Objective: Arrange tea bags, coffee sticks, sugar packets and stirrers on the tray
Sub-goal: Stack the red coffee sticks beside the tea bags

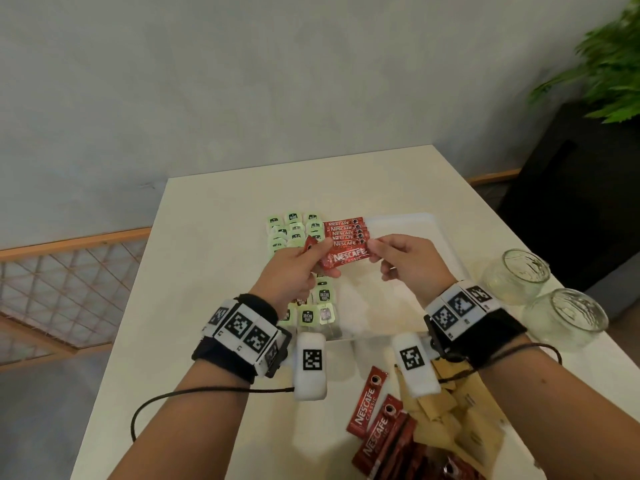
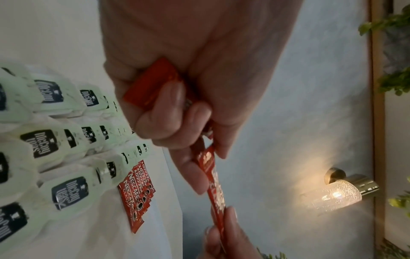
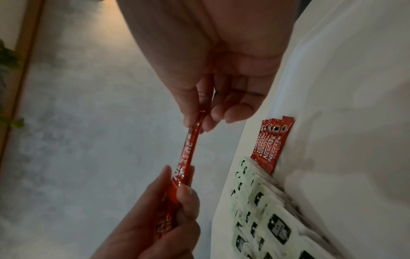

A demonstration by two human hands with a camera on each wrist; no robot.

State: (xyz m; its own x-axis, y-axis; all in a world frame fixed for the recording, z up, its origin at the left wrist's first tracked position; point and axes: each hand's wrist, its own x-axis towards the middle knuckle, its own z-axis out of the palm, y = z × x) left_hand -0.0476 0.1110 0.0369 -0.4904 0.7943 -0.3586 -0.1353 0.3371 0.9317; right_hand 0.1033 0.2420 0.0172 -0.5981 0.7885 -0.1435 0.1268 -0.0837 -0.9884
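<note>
A white tray (image 1: 408, 223) lies on the table with rows of pale green tea bags (image 1: 294, 223) on its left side. Beside them sits a row of red coffee sticks (image 1: 344, 230). Above the tray my left hand (image 1: 294, 268) grips a small bundle of red coffee sticks (image 2: 153, 85). One stick (image 1: 346, 259) of that bundle sticks out to the right, and my right hand (image 1: 394, 256) pinches its far end between thumb and fingers. The same stick (image 3: 185, 156) shows edge-on in the right wrist view.
Loose coffee sticks (image 1: 377, 424) and tan sugar packets (image 1: 453, 414) lie in a heap at the table's near edge. Two empty glasses (image 1: 519, 275) (image 1: 571, 320) stand to the right of the tray. A dark planter with a green plant (image 1: 602, 71) stands beyond the table's right side.
</note>
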